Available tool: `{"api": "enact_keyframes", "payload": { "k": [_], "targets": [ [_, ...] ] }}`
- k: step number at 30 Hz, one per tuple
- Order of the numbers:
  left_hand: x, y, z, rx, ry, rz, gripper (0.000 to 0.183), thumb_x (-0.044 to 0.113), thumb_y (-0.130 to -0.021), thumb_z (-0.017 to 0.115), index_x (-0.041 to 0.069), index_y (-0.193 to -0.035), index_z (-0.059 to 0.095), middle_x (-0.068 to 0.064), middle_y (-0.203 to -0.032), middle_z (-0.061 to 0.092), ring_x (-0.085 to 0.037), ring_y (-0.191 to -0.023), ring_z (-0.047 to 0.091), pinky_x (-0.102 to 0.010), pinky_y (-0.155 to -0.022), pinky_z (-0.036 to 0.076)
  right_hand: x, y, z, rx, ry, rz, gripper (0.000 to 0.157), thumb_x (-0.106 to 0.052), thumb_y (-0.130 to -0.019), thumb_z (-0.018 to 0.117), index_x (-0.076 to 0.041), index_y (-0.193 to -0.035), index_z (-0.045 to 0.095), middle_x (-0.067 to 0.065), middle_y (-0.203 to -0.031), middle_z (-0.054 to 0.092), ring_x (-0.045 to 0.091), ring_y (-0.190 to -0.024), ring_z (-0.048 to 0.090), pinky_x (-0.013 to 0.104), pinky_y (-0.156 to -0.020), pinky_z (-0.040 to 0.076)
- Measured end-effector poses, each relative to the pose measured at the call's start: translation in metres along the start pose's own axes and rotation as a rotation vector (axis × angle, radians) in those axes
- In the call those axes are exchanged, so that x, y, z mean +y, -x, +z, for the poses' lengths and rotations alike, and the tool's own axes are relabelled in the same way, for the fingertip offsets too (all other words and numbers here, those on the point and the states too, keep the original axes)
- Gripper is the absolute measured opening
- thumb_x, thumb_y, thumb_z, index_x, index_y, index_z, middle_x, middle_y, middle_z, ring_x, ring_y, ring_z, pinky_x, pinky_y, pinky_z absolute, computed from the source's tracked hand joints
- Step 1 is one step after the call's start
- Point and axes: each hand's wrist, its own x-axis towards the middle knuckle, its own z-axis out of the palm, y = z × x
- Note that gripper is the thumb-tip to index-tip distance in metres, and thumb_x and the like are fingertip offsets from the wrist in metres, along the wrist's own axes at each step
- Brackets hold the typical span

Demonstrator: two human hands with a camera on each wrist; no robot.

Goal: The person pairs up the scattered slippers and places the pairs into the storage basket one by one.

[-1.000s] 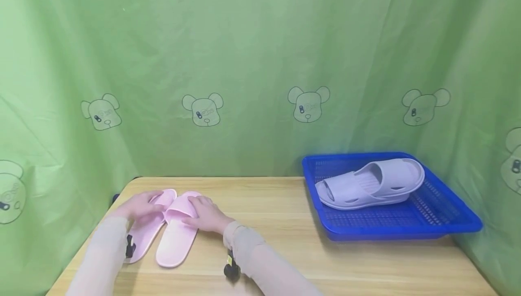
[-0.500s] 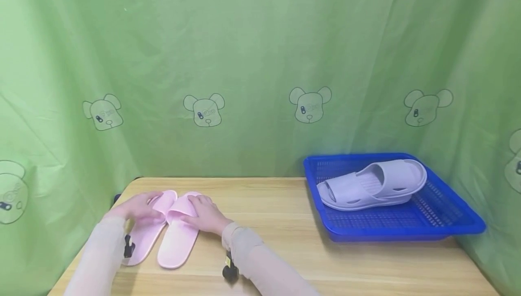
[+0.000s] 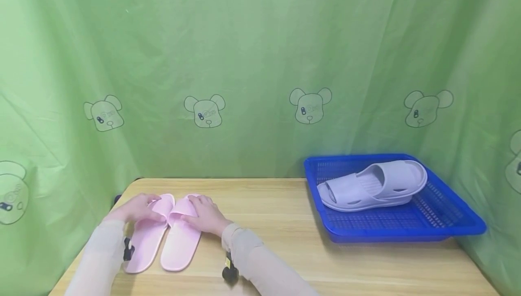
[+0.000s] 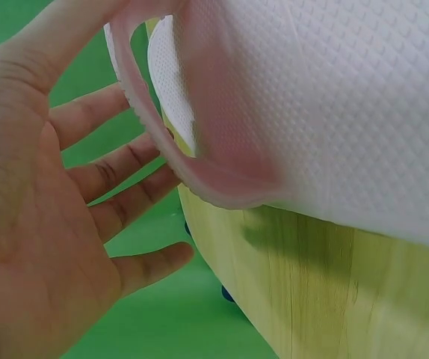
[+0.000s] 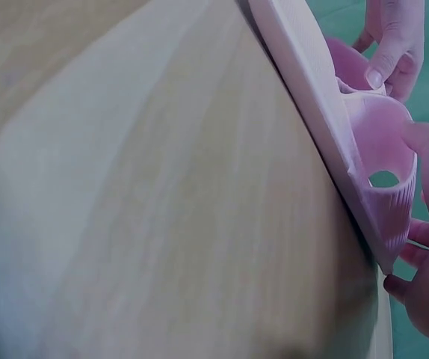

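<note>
Two pink slippers lie side by side on the wooden table in the head view, heels toward me. My left hand (image 3: pixel 138 207) holds the left slipper (image 3: pixel 146 241) at its strap, thumb over the strap and fingers along its outer side. In the left wrist view those fingers reach the rim of the strap (image 4: pixel 143 112), fairly straight. My right hand (image 3: pixel 206 216) grips the right slipper (image 3: pixel 179 248) at the toe end. In the right wrist view its thumb lies on the strap (image 5: pixel 383 131) and its fingertips are at the toe edge.
At the back right of the table (image 3: pixel 268 250) stands a blue mesh basket (image 3: pixel 399 231). Inside are two pale lilac slippers (image 3: pixel 346 189), one resting partly on the other. A green curtain (image 3: pixel 252 51) with bear faces hangs behind and at both sides.
Both pink slippers have slid slightly toward me, with a small shift to the right. The hands stay at the straps; the basket and lilac slippers have not moved.
</note>
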Motion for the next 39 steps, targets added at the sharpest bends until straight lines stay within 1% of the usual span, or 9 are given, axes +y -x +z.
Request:
{"api": "enact_keyframes", "payload": {
  "k": [6,10,15,24,30,33,39],
  "targets": [
    [0.000,-0.001,0.001,0.020,-0.001,0.020,0.087,0.043,-0.070,0.083,-0.007,-0.134,0.051,-0.031,-0.132,0.056,-0.047,-0.121,0.053,-0.063,-0.103,0.041,-0.002,0.001,-0.001,0.019,-0.008,0.019,0.067,-0.057,-0.093,0.052,-0.020,-0.148,0.040,0.002,-0.148,0.047,0.020,-0.137,0.043,0.041,-0.116,0.036],
    [0.001,0.000,0.000,0.029,-0.006,0.010,0.090,0.045,-0.070,0.083,-0.006,-0.136,0.049,-0.031,-0.134,0.054,-0.049,-0.123,0.051,-0.064,-0.102,0.041,-0.003,0.001,-0.001,0.036,0.006,0.022,0.067,-0.056,-0.094,0.052,-0.020,-0.148,0.039,0.003,-0.147,0.047,0.021,-0.136,0.043,0.041,-0.116,0.036],
    [0.005,0.003,-0.003,0.065,-0.032,0.001,0.092,0.049,-0.068,0.083,-0.002,-0.137,0.049,-0.030,-0.136,0.053,-0.050,-0.124,0.049,-0.066,-0.100,0.041,-0.002,0.001,-0.001,0.064,0.036,0.026,0.067,-0.055,-0.094,0.053,-0.020,-0.149,0.038,0.005,-0.146,0.047,0.021,-0.134,0.044,0.039,-0.115,0.037],
    [0.012,0.007,-0.006,0.129,-0.070,0.046,0.092,0.051,-0.069,0.082,-0.005,-0.135,0.051,-0.030,-0.134,0.054,-0.050,-0.123,0.050,-0.064,-0.101,0.042,-0.004,0.004,-0.009,0.090,0.037,0.022,0.070,-0.055,-0.092,0.056,-0.019,-0.149,0.037,0.006,-0.145,0.047,0.022,-0.135,0.044,0.039,-0.116,0.036],
    [0.017,0.008,-0.009,0.176,-0.108,0.067,0.093,0.056,-0.068,0.080,-0.003,-0.134,0.053,-0.027,-0.132,0.058,-0.047,-0.121,0.053,-0.061,-0.100,0.045,-0.004,0.006,-0.013,0.125,0.069,0.022,0.071,-0.055,-0.092,0.057,-0.018,-0.149,0.037,0.006,-0.144,0.047,0.022,-0.134,0.043,0.040,-0.117,0.034],
    [0.019,0.009,-0.009,0.194,-0.116,0.076,0.094,0.058,-0.068,0.080,-0.003,-0.134,0.053,-0.027,-0.131,0.059,-0.048,-0.122,0.053,-0.061,-0.100,0.045,-0.004,0.007,-0.015,0.136,0.080,0.020,0.070,-0.055,-0.091,0.057,-0.018,-0.148,0.038,0.006,-0.143,0.048,0.021,-0.132,0.045,0.039,-0.116,0.036],
    [0.021,0.010,-0.011,0.251,-0.151,0.113,0.092,0.059,-0.069,0.079,-0.004,-0.132,0.055,-0.026,-0.128,0.061,-0.047,-0.119,0.055,-0.061,-0.100,0.045,-0.003,0.008,-0.019,0.159,0.052,0.014,0.071,-0.054,-0.091,0.059,-0.017,-0.148,0.039,0.008,-0.143,0.047,0.022,-0.131,0.045,0.040,-0.113,0.039]
  ]
}}
